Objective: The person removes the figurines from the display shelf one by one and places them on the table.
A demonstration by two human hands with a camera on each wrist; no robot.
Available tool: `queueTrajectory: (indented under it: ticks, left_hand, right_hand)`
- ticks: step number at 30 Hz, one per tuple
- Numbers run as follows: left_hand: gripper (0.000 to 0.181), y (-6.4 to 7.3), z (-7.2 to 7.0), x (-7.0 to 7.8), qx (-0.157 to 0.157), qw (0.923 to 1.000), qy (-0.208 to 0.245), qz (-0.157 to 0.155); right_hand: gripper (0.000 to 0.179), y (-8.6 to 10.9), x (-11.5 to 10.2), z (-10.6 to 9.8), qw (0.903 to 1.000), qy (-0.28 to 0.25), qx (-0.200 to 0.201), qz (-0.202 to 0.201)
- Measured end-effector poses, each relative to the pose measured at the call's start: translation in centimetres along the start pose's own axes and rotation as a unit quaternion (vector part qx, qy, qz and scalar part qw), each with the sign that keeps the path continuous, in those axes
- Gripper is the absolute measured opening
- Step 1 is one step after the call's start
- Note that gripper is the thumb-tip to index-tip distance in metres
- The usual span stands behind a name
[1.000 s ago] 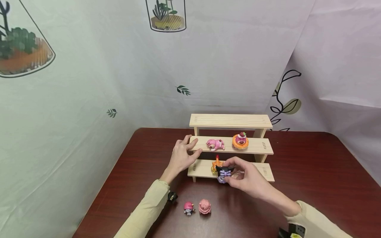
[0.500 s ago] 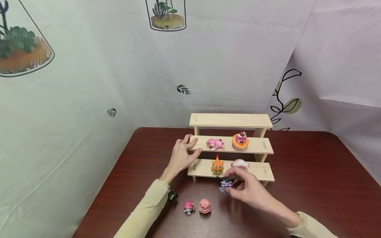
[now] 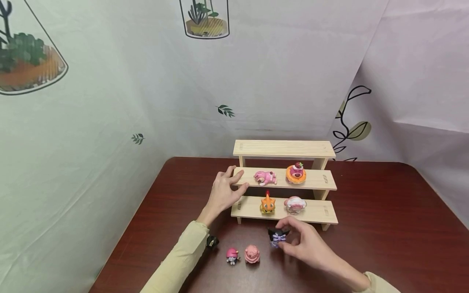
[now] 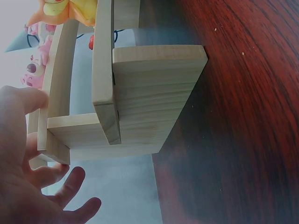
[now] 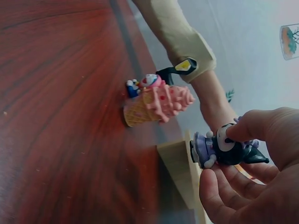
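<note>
My right hand (image 3: pixel 311 244) pinches a small black-and-purple figurine (image 3: pixel 278 237) between thumb and fingers, low in front of the bottom step. In the right wrist view the figurine (image 5: pixel 219 145) shows its white face and purple dress, base off the table. My left hand (image 3: pixel 225 195) holds the left end of the middle step of a three-step wooden display shelf (image 3: pixel 318 180). The left wrist view has the thumb over that board's edge and fingers by its end. On the bottom step sit an orange figurine (image 3: pixel 268 204) and a pink-and-white one (image 3: pixel 294 205).
A pink lying bear figurine (image 3: pixel 265 178) and an orange ring figurine (image 3: pixel 296 173) occupy the middle step. In front of the shelf, a pink ice-cream-cone figurine (image 3: pixel 252 254) and a pink-capped figurine (image 3: pixel 232 256) stand on the dark red table (image 3: pixel 381 211).
The black-and-purple figurine has come down and toward me in my right hand, away from the bottom step, uncovering the pink-and-white figurine. My left hand stays in place.
</note>
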State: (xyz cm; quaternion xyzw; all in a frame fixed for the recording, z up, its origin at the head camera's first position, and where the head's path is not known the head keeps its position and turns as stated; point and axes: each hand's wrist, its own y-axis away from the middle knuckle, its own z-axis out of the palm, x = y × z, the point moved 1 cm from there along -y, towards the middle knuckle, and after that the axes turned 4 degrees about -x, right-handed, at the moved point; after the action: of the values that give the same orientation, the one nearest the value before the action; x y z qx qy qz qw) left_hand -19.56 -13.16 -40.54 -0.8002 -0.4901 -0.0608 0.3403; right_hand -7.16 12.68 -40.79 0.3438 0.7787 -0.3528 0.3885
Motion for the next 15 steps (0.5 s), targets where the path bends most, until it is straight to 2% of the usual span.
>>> queueTrajectory:
  ticks: [5,15]
  left_hand:
    - [0.049,0.0,0.0,0.0,-0.002,1.0000,-0.002,-0.002]
    - [0.048,0.0,0.1,-0.1,-0.002,1.0000,-0.004,-0.004]
  right_hand:
    - [0.036,0.5,0.6,0.6,0.9999,0.000,-0.008,0.008]
    - [0.040,1.1,1.4,1.6,0.9998,0.016,-0.003,-0.011]
